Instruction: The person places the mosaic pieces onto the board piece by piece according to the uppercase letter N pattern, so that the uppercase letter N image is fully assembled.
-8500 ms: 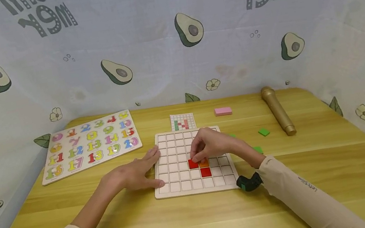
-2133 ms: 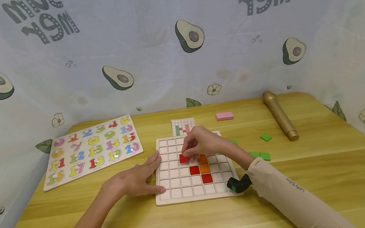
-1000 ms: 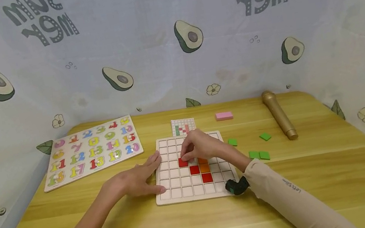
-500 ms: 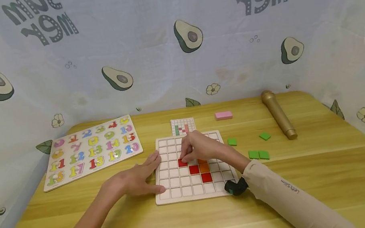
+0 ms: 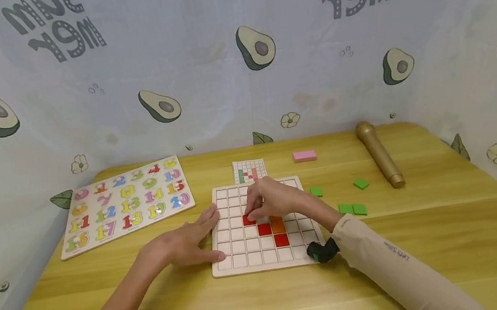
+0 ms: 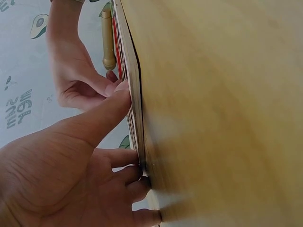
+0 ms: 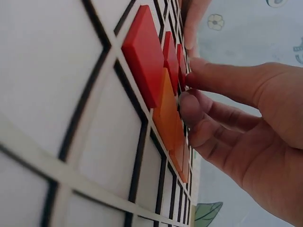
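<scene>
A pale gridded board (image 5: 242, 260) lies on the table, with red tiles (image 5: 281, 240) and orange tiles (image 5: 278, 225) in its cells. Thumb and index finger of my right hand (image 5: 272, 197) pinch a red tile (image 5: 248, 220) low over a cell left of the orange ones. In the right wrist view the right hand (image 7: 246, 113) partly covers that tile, beyond a nearer red tile (image 7: 147, 61). My left hand (image 5: 189, 242) rests at the board's left edge, fingers extended. The left wrist view shows the left thumb (image 6: 111, 111) lying over the board's edge.
Green tiles (image 5: 360, 209) lie loose right of the board. A small card with a colored grid pattern (image 5: 249, 170) sits behind it, near a pink block (image 5: 304, 156). A number puzzle board (image 5: 125, 204) is at left, a gold microphone (image 5: 380, 154) at right.
Earlier my right hand held a red tile at a cell nearer me. Since then it has brought another red tile farther left and back, and lowered it slightly. The left hand stays put.
</scene>
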Tool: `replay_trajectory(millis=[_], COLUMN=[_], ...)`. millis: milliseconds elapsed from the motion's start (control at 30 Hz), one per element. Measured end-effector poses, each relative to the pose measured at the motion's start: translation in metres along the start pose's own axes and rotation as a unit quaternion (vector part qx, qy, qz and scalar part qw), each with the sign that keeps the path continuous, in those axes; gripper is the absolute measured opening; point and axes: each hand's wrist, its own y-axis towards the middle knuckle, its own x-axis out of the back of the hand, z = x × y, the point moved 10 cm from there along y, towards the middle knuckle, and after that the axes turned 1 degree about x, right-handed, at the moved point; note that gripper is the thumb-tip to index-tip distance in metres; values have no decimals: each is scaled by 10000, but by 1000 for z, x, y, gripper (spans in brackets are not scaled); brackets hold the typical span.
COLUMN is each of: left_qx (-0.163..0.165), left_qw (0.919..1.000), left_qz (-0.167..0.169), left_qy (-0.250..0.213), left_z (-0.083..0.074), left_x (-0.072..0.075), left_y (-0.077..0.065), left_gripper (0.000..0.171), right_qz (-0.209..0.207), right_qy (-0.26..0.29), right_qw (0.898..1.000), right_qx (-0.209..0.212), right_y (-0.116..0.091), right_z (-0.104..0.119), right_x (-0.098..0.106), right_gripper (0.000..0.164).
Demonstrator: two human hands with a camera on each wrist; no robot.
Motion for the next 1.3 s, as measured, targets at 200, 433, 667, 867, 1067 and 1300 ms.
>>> replay_trajectory(millis=[200,433,667,867,1067,1300], left_qx=[141,-125,-147,74,175,-5], left_qw=[9999,9999,9998,9999,9998,9999], left_qz=[-15,-57,-46,-94,-63,-127], left_qy=[2,-42,-114,-31,-27,7], left_z=[-1,10,7,1,-5,21], left_x=[4,-1,0,6,6,-3], left_y=[-1,5,4,-2,-4,12], left_gripper=[102,108,108,104,100,109], right_qz=[103,56,-58,52,247,330], right_qy=[-160,166,-146,33,48,229], right_qw=[9996,9995,9999,9995,9982,9961], right_qx=[200,250,16,-300,-551,-780], right_y=[-3,-24,-48,-59,-74,-81], right_z=[-1,-15,-43,-66,-89,-108], right_x=[15,47,74,86,88,85], right_gripper=[17,25,27,25,20,21])
